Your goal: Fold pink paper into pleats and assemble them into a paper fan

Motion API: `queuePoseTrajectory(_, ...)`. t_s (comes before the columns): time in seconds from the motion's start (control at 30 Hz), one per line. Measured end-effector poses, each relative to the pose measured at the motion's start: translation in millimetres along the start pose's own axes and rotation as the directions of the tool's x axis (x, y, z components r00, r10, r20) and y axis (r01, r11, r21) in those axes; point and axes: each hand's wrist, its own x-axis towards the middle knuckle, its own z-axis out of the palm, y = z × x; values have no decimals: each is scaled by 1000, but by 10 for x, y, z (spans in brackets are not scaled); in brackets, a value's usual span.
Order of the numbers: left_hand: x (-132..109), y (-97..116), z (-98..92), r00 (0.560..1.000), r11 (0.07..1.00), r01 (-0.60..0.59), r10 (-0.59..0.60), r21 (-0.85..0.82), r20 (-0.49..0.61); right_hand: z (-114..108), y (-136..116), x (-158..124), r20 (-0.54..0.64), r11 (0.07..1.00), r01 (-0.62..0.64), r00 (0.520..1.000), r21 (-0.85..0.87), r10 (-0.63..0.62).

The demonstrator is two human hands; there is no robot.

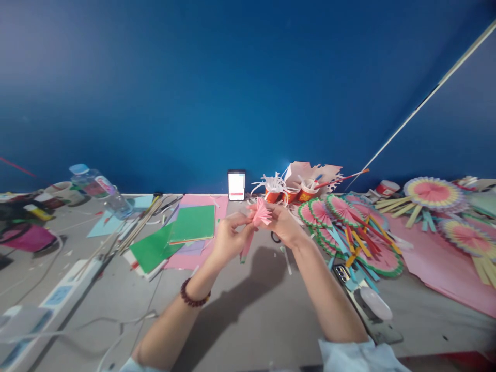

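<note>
Between both hands, above the middle of the grey table, is a pleated pink paper fan [262,213], partly spread. My left hand [235,232] pinches its lower left side with thumb and fingers. My right hand [282,223] grips it from the right, its fingertips partly hidden behind the folds. A narrow pink strip with a green end [245,249] hangs below the fan next to my left fingers; whether it is joined to the fan I cannot tell.
Green paper sheets [194,223] lie left of my hands. Finished paper rosettes [341,217] are piled to the right, near a phone [343,274] and a white mouse [375,303]. Red cups [306,195] and an upright lit phone [236,186] stand by the blue wall. A power strip [58,297] lies front left.
</note>
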Motion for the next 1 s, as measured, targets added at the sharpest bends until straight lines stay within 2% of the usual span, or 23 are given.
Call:
queuePoseTrajectory(0.1,5,2,-13,1000,1000,-13,13,-1,0,-35,-51,-29,43,1000,22,999,18,-22)
queuePoseTrajectory(0.17,10,9,-14,1000,1000,5,-5,6,27,-78,-50,-25,23,997,58,998,56,-59)
queuePoseTrajectory(0.3,10,34,4,996,998,51,-53,32,66,-137,-10,-2,-65,994,85,995,71,-81)
queuePoseTrajectory(0.47,8,19,26,991,995,87,-91,42,97,-108,14,13,-210,994,64,977,89,-44)
queuePoseTrajectory(0.63,14,-5,69,987,992,129,-128,4,97,-81,22,26,-271,996,89,959,27,-78)
queuePoseTrajectory(0.73,6,20,85,982,986,164,-160,-33,104,-56,13,14,-290,996,91,953,-11,-90)
queuePoseTrajectory(0.87,-12,39,77,975,975,209,-202,-80,93,2,-8,-22,-258,993,88,960,-78,-106)
queuePoseTrajectory(1.0,-23,9,102,960,947,276,-263,-163,97,52,-29,-57,-244,993,86,964,-78,-103)
